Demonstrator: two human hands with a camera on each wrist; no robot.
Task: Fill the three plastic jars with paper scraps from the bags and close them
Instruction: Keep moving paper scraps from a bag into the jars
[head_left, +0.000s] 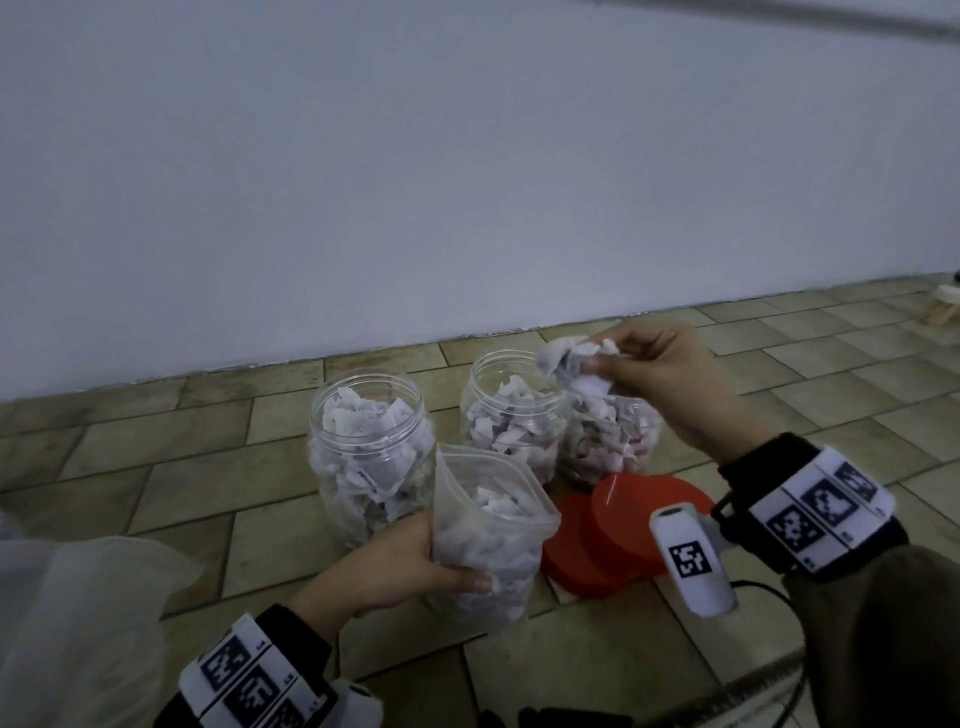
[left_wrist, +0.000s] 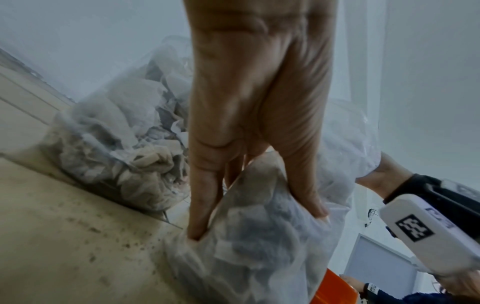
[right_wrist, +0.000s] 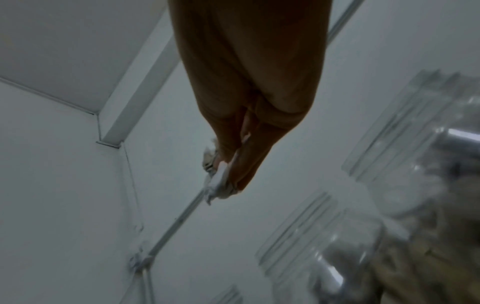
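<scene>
Above the middle jar (head_left: 511, 410), right hand (head_left: 670, 379) pinched scraps (head_left: 569, 366) for dropping in, while left hand (head_left: 410, 564) gripped the bag (head_left: 488, 535) upright, mouth open.

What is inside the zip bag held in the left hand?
White paper scraps fill the zip bag gripped by the left hand. The bag's bottom layers are blurred by cloudy plastic.

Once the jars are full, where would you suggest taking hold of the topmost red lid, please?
Probably by the rim of the topmost red lid, from above on its right side. It lies tilted on the other lids, so that edge looks exposed, while the jars and the bag in the left hand crowd the left.
</scene>
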